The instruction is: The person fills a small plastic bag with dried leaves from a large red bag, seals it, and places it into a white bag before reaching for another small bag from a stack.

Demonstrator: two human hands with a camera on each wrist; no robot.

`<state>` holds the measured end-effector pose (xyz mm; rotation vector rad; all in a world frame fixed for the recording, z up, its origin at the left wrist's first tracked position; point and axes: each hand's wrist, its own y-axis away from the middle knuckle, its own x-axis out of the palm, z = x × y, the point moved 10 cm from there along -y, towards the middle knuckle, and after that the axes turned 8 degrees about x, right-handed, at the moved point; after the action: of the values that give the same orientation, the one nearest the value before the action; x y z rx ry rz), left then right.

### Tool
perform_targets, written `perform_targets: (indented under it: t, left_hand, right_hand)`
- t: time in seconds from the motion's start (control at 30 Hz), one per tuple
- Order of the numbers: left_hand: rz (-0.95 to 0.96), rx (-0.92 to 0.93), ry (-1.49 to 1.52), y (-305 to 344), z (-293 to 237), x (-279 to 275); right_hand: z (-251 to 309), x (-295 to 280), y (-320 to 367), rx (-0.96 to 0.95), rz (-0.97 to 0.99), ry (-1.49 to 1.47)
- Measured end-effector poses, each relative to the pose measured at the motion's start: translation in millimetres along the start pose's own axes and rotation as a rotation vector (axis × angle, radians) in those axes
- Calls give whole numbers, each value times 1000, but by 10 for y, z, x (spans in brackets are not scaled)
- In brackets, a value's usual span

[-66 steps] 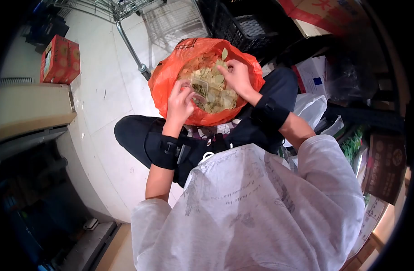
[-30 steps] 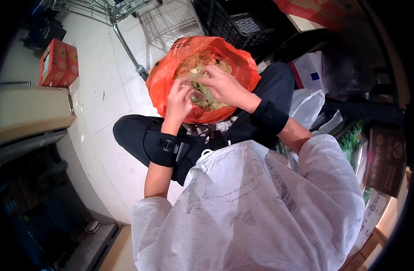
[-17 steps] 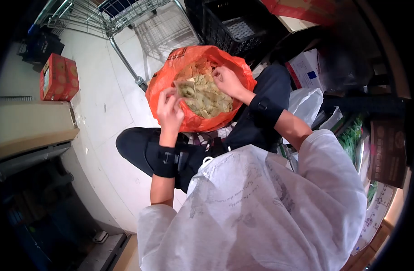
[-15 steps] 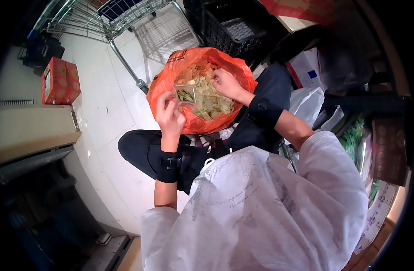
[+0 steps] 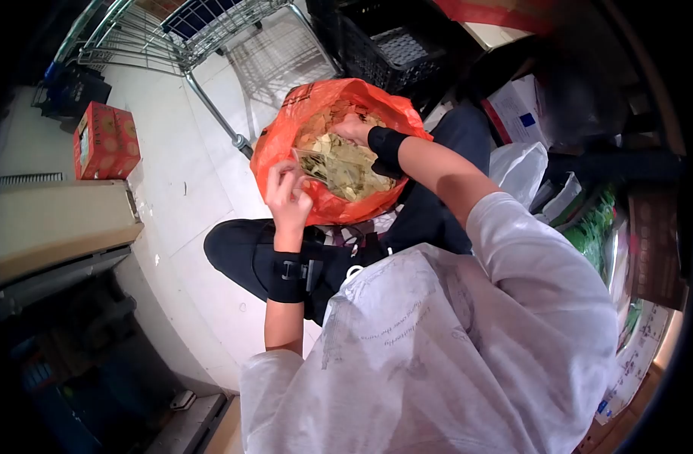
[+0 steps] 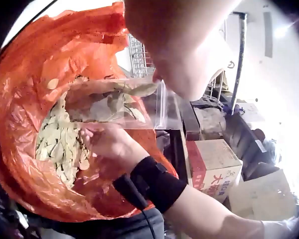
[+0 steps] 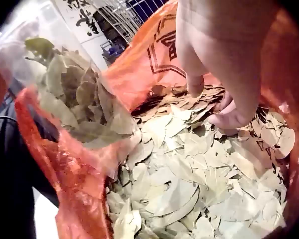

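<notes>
My left hand pinches the top of a clear zip bag, held over the left side of a big orange plastic bag. Several greenish dried leaves, like bay leaves, show inside the zip bag in both wrist views. A heap of pale dried leaves fills the orange bag, with browner ones at its far side. My right hand reaches down to this far side. In the right wrist view its fingers are spread and loosely bent, their tips among the leaves.
The orange bag sits between the person's crossed legs. Beyond it stand a wire shopping cart and a black plastic crate. A red box is on the floor at left; a white plastic bag and cartons crowd the right side.
The right hand brought leaves to the zip bag's mouth, drew back, and has now reached deeper into the far side of the heap. The left hand keeps its pinch on the zip bag.
</notes>
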<state>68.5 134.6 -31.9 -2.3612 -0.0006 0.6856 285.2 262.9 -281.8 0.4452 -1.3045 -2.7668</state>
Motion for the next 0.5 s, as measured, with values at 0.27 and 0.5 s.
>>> perform_targets:
  t: [0.27, 0.5]
  left_hand:
    - [25, 15, 19, 37, 107, 97]
    - [17, 21, 36, 34, 118, 80]
  right_hand:
    - [162, 120, 45, 67, -277, 164]
    - [-40, 417, -923, -733, -67, 781]
